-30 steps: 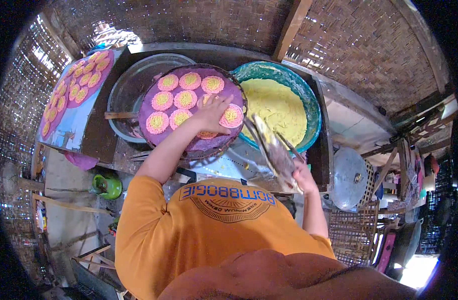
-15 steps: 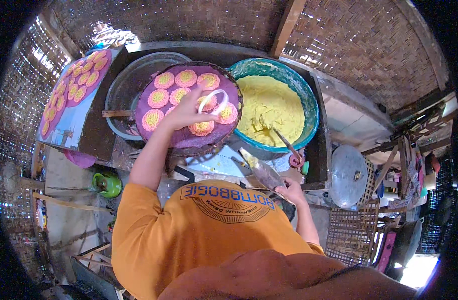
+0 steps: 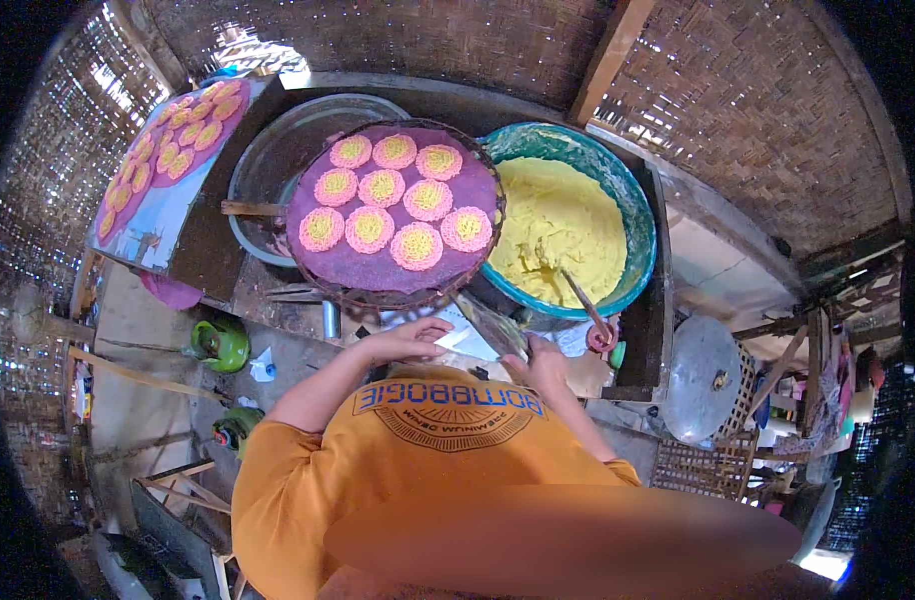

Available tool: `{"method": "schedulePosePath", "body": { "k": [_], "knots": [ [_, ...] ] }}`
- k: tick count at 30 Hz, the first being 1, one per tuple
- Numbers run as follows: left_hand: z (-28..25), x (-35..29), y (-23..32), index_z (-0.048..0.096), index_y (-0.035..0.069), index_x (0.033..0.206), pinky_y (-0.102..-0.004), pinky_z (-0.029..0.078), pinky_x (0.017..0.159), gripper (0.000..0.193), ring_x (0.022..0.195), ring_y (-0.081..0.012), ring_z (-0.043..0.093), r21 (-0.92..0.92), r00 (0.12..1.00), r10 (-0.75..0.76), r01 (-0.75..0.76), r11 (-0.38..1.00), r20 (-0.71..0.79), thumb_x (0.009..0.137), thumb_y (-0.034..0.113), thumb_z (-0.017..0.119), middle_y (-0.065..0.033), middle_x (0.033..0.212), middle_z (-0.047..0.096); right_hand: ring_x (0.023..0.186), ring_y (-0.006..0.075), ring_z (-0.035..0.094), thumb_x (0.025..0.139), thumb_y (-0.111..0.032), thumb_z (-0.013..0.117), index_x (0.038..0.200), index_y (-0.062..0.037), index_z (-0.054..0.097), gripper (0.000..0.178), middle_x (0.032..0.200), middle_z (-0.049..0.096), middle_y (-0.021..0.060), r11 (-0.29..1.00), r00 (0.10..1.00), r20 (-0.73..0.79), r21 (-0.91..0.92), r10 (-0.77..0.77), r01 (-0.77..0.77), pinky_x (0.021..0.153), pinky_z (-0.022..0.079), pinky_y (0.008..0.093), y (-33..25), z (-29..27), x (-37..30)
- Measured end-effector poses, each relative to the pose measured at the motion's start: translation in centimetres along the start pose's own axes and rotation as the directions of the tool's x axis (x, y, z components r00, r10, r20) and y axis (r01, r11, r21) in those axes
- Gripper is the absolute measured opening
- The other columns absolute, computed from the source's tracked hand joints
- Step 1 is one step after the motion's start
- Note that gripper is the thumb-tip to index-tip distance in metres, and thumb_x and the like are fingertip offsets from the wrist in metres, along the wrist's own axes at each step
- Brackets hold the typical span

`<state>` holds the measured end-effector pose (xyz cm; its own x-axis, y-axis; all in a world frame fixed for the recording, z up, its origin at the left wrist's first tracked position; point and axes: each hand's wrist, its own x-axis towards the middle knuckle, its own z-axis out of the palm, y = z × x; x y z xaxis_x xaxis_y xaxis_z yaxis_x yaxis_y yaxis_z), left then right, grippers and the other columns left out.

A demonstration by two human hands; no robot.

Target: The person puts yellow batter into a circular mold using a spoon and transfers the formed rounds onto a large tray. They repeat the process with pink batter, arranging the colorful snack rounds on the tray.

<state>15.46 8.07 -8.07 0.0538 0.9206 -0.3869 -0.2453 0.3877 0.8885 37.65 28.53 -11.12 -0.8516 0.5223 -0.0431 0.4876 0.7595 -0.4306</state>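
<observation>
- From the head view, the left hand (image 3: 410,342) is by the near edge of the round tray, with its fingers loosely bent and close together. I can't see anything in it.
- The right hand (image 3: 546,365) is curled around the near end of a long, smeared tool (image 3: 496,328). The tool slants up and left, into the space between the tray and the big teal bowl. The hand covers its end, so I cannot tell what is under there.
- Ten round pink cakes (image 3: 382,188) with yellow middles lie on a purple sheet (image 3: 363,272) on the round tray (image 3: 499,190).
- The tray sits over a grey tub (image 3: 240,226) and hides a lot of it. A flat wooden stick (image 3: 250,208) pokes out at the tray's left side.
- The teal bowl (image 3: 646,235) is just right of the tray. It has lots of thick yellow dough (image 3: 568,215) in it.
- A stick handle (image 3: 586,302) leans out of the dough toward the person, so it is in the way on that side.
- A pink ring-shaped thing (image 3: 602,338) is near the handle's end.
- A shiny can (image 3: 332,319) stands below the tray, near the left hand.
- Over on the left, more pink cakes (image 3: 210,134) lie on a slanting board (image 3: 193,205).
- A green tank (image 3: 223,345) is lower down on the left. A big round metal lid (image 3: 696,370) is on the right.
</observation>
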Motion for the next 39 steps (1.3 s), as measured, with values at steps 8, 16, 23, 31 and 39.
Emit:
{"method": "schedulePosePath", "body": {
  "k": [8, 16, 23, 31, 39],
  "knots": [
    [2.3, -0.8, 4.8, 0.025, 0.007, 0.132, -0.0325, 0.042, 0.089, 0.078, 0.106, -0.0196, 0.050, 0.397, 0.981, 0.158, -0.102, 0.912, -0.111, 0.070, 0.016, 0.072, -0.0139, 0.115, 0.050, 0.094, 0.0287, 0.056, 0.080, -0.010, 0.058, 0.110, -0.0033, 0.058, 0.031, 0.107, 0.056, 0.0156, 0.590, 0.767, -0.132, 0.562, -0.627, 0.579, 0.083, 0.044, 0.0347, -7.7, -8.0, 3.1],
    [1.7, -4.3, 7.6, 0.009, 0.012, 0.140, -0.0358, 0.037, 0.095, 0.091, 0.117, -0.0210, 0.041, 0.267, 0.877, 0.415, -0.351, 0.898, -0.243, 0.073, 0.017, 0.070, -0.0127, 0.134, 0.034, 0.080, 0.0232, 0.059, 0.076, -0.010, 0.063, 0.084, -0.0013, 0.063, 0.012, 0.085, 0.060, 0.0112, 0.611, 0.818, -0.264, 0.558, -0.511, 0.562, 0.071, 0.046, 0.0323, -8.8, -11.0, 7.7],
    [-0.4, -8.9, 7.7, 0.007, 0.017, 0.142, -0.0329, 0.032, 0.097, 0.085, 0.117, -0.0186, 0.040, 0.032, 0.860, 0.406, -0.418, 0.908, -0.309, 0.077, 0.009, 0.062, -0.0101, 0.132, 0.039, 0.074, 0.0285, 0.057, 0.077, -0.008, 0.060, 0.083, -0.0006, 0.062, 0.010, 0.082, 0.057, 0.0141, 0.823, 0.872, -0.349, 0.336, -0.342, 0.457, 0.066, 0.046, 0.0332, -8.3, -10.0, 16.0],
    [-2.2, -11.7, 6.7, 0.011, 0.016, 0.141, -0.0275, 0.035, 0.093, 0.085, 0.109, -0.0143, 0.043, 0.022, 0.834, 0.373, -0.399, 0.917, -0.406, 0.073, -0.009, 0.056, -0.0082, 0.129, 0.042, 0.078, 0.0316, 0.056, 0.073, -0.006, 0.059, 0.083, -0.0043, 0.062, 0.011, 0.081, 0.055, 0.0130, 0.833, 0.816, -0.245, 0.050, -0.525, 0.551, 0.068, 0.046, 0.0387, -9.7, -8.2, 17.3],
    [-4.0, -12.4, 6.2, 0.013, 0.015, 0.141, -0.0283, 0.035, 0.092, 0.083, 0.106, -0.0146, 0.044, 0.006, 0.816, 0.379, -0.419, 0.908, -0.436, 0.075, -0.006, 0.058, -0.0077, 0.127, 0.044, 0.079, 0.0300, 0.056, 0.069, 0.000, 0.057, 0.080, -0.0040, 0.060, 0.012, 0.083, 0.055, 0.0115, 0.835, 0.820, -0.206, 0.018, -0.535, 0.549, 0.067, 0.047, 0.0373, -10.5, -7.6, 16.5]
  ]
}}
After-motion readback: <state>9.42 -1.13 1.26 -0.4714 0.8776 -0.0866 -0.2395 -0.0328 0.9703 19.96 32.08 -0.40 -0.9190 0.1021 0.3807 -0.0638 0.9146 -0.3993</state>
